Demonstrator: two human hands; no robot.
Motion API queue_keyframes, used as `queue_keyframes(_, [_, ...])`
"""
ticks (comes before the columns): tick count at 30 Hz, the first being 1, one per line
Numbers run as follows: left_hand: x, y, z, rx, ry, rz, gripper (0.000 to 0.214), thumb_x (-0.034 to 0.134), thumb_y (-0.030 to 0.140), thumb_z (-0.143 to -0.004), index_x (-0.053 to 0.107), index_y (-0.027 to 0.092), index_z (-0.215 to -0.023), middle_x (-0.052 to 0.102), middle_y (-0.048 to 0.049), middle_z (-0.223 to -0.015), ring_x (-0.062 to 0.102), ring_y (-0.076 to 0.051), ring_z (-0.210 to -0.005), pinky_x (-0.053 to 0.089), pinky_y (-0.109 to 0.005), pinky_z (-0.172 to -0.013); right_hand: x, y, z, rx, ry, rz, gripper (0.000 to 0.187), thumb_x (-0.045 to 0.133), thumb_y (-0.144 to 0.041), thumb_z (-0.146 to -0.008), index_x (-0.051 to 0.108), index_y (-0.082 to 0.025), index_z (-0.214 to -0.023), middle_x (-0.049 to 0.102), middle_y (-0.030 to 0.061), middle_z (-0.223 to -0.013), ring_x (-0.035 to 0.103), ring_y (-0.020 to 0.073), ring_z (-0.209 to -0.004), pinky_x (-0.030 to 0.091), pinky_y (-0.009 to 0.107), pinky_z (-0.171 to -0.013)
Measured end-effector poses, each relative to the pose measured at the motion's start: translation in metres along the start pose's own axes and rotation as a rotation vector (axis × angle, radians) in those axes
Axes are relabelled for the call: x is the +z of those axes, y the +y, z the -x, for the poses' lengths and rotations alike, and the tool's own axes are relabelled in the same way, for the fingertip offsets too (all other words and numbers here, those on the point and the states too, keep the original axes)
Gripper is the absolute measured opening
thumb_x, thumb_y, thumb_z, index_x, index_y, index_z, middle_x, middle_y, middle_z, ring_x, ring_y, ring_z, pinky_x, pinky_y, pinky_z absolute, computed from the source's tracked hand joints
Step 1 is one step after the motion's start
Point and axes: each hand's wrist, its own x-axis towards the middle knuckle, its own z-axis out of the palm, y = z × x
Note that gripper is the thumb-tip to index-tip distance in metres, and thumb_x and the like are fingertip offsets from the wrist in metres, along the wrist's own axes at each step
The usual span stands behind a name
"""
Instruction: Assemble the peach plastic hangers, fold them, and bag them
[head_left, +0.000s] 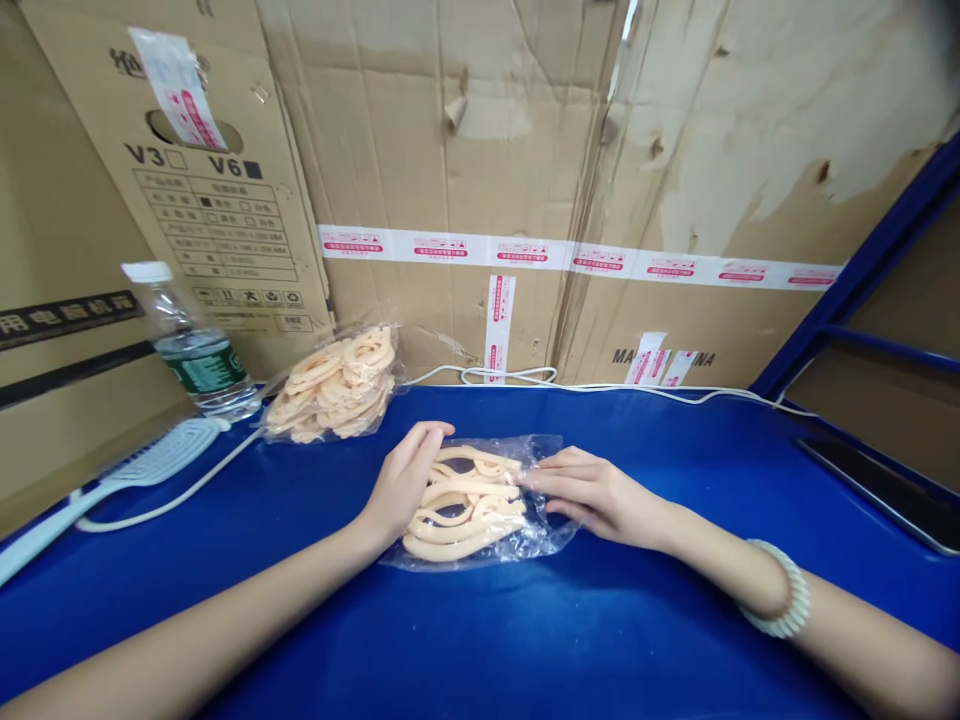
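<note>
A clear plastic bag point(551, 535) lies flat on the blue table in front of me. In it are several beige curved pieces point(465, 505) that look like folded hangers. My left hand point(409, 480) rests along the bag's left edge with its fingers stretched out, partly hidden behind the thumb side. From the right, my right hand point(600, 495) touches the loose plastic at the bag's other end. Its fingers are extended and the thumb stands apart from them.
A second clear bag of beige pieces point(337, 385) sits at the back left, beside a water bottle point(202, 350). A pale blue hairbrush point(150, 460) and a white cable point(180, 505) lie at left. Cardboard point(420, 310) walls the back. A dark phone-like device point(885, 490) lies right.
</note>
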Motion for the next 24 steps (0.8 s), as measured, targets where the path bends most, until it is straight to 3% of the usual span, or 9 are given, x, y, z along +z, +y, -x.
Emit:
queue_keyframes(4, [0.001,-0.002,0.0,-0.001,0.018,0.024,0.034,0.038,0.045,-0.095,0.062,0.021,-0.098,0.069,-0.0056,-0.109,0.061,-0.026,-0.113,0.045,-0.041,-0.1,-0.002,-0.005,-0.006,0.036,-0.112,-0.057,0.043,0.049,-0.021,-0.098,0.047,-0.019,-0.141,0.055,0.0152,-0.14,0.047,0.0212,-0.133,0.043,0.04,-0.108])
queue_keyframes(9, [0.003,-0.002,0.001,-0.006,0.029,0.049,0.033,0.04,0.045,-0.094,0.062,0.021,-0.097,0.069,-0.006,-0.107,0.061,-0.025,-0.111,0.046,-0.04,-0.098,-0.007,-0.01,-0.025,0.052,-0.267,0.021,0.049,0.045,-0.024,-0.099,0.037,-0.015,-0.147,0.033,0.0184,-0.154,0.023,0.0228,-0.145,0.033,0.043,-0.115])
queue_keyframes(12, [0.002,-0.003,0.002,-0.005,0.027,0.052,0.033,0.04,0.045,-0.093,0.061,0.02,-0.097,0.069,-0.0069,-0.107,0.061,-0.025,-0.111,0.046,-0.039,-0.098,-0.005,-0.01,-0.039,-0.018,-0.336,0.02,0.055,0.047,-0.03,-0.099,0.033,-0.011,-0.148,0.025,0.0217,-0.157,0.016,0.0227,-0.147,0.028,0.042,-0.117])
queue_keyframes(15, [0.001,-0.002,0.002,0.001,0.021,0.045,0.033,0.04,0.045,-0.093,0.06,0.019,-0.099,0.068,-0.0075,-0.108,0.061,-0.025,-0.112,0.046,-0.038,-0.097,0.0,-0.008,-0.047,-0.124,-0.377,0.03,0.058,0.052,-0.031,-0.096,0.034,-0.014,-0.148,0.018,0.0215,-0.159,0.01,0.0255,-0.148,0.024,0.046,-0.118])
queue_keyframes(19, [0.001,-0.001,0.002,0.002,0.012,0.039,0.032,0.04,0.043,-0.093,0.06,0.019,-0.098,0.068,-0.0075,-0.107,0.061,-0.025,-0.112,0.046,-0.037,-0.096,0.007,-0.008,-0.05,-0.185,-0.378,0.053,0.053,0.052,-0.032,-0.096,0.04,-0.014,-0.145,0.026,0.0215,-0.155,0.01,0.0272,-0.148,0.021,0.049,-0.118])
queue_keyframes(24, [0.002,-0.002,0.002,-0.007,0.008,0.048,0.033,0.041,0.045,-0.092,0.06,0.019,-0.099,0.068,-0.008,-0.109,0.06,-0.025,-0.111,0.045,-0.038,-0.096,0.013,-0.011,-0.054,-0.154,-0.299,0.099,0.047,0.049,-0.038,-0.097,0.046,-0.016,-0.138,0.04,0.019,-0.147,0.014,0.03,-0.147,0.02,0.056,-0.115])
